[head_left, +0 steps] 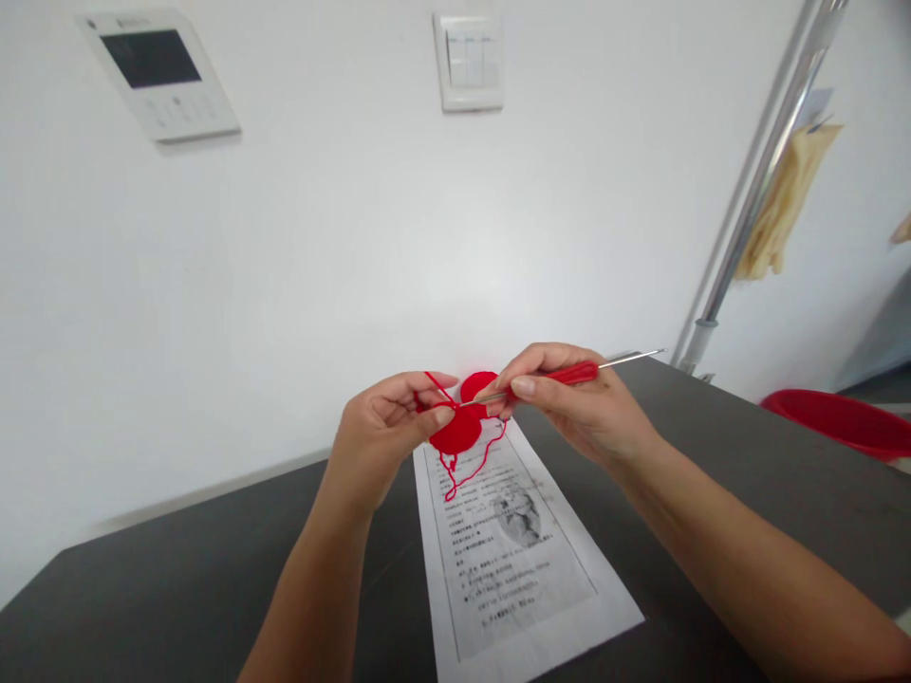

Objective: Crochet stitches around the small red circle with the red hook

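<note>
My left hand (pixel 395 417) pinches the edge of a small red crochet piece (pixel 456 433), with a strand of red yarn (pixel 478 480) running over its fingers. A loose loop of that yarn hangs below the piece. In my right hand (pixel 569 394) is a double-ended crochet hook (pixel 573 373) with a red handle. One metal end meets the top edge of the crochet piece; the other points up to the right. Behind my fingers sits a second rounded red thing (pixel 478 383), perhaps the yarn ball, partly hidden.
A printed sheet of paper (pixel 523 607) lies on the dark table (pixel 718 455) under my hands. The white wall behind carries a light switch (pixel 471 63) and an intercom panel (pixel 160 76). To the right are a metal pole (pixel 754 190), yellow gloves (pixel 787 204) and a red basin (pixel 832 422).
</note>
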`<state>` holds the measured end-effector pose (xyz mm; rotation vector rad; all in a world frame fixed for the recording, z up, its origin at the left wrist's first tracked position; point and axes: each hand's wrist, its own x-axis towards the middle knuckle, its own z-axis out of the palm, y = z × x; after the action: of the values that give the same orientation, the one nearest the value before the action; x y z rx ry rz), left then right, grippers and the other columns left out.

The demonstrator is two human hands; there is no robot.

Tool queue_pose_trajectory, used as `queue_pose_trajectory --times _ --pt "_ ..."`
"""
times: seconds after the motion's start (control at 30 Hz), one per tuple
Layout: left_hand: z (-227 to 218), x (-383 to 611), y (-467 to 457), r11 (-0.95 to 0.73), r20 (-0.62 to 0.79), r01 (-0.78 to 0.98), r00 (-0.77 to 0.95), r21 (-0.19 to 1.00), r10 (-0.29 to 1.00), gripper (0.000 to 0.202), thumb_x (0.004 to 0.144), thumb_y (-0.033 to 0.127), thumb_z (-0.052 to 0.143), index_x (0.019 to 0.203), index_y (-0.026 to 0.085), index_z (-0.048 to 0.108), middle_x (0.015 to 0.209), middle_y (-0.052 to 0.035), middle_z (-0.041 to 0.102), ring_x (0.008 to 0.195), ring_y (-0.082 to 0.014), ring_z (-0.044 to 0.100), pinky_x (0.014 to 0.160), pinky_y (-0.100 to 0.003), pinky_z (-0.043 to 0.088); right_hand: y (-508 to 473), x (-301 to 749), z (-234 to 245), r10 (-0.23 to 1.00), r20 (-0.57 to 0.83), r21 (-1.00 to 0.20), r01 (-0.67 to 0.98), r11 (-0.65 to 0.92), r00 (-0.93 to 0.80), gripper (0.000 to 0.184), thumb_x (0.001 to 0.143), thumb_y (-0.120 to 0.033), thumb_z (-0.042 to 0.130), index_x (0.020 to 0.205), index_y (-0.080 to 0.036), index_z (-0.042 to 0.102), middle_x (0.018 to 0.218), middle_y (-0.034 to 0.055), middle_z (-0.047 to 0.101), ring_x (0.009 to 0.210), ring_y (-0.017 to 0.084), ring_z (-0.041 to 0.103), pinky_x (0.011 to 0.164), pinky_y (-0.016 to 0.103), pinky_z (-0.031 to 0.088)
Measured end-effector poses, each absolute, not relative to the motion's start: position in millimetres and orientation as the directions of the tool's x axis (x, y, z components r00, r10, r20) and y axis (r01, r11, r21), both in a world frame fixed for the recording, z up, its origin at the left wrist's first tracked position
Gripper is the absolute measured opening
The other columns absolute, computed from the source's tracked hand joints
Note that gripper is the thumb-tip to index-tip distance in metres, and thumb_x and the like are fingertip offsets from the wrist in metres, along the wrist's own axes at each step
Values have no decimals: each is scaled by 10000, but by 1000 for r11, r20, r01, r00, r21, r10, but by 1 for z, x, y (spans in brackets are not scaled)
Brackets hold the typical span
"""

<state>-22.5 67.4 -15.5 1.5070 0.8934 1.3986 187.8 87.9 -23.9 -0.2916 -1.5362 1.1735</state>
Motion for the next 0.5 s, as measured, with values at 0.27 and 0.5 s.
queue_pose_trajectory --times 0.27,0.5 --pt "-7 -22 64 -101 169 -220 317 970 933 227 614 211 899 829 193 829 707 -28 765 649 -123 660 632 -209 493 93 183 -31 121 896 -176 -90 980 -427 132 965 -177 629 1053 -153 725 1148 149 762 1111 196 698 968 372 581" --pt "-8 -34 69 -220 215 -6 240 975 946 129 771 297 815 852 198 828 871 -37 809 810 -145 689 764 -223 515 90 181 -33 265 867 -297 -11 955 -422 104 978 -186 609 1033 -183 698 1034 94 777 1013 164 728 895 317 609"
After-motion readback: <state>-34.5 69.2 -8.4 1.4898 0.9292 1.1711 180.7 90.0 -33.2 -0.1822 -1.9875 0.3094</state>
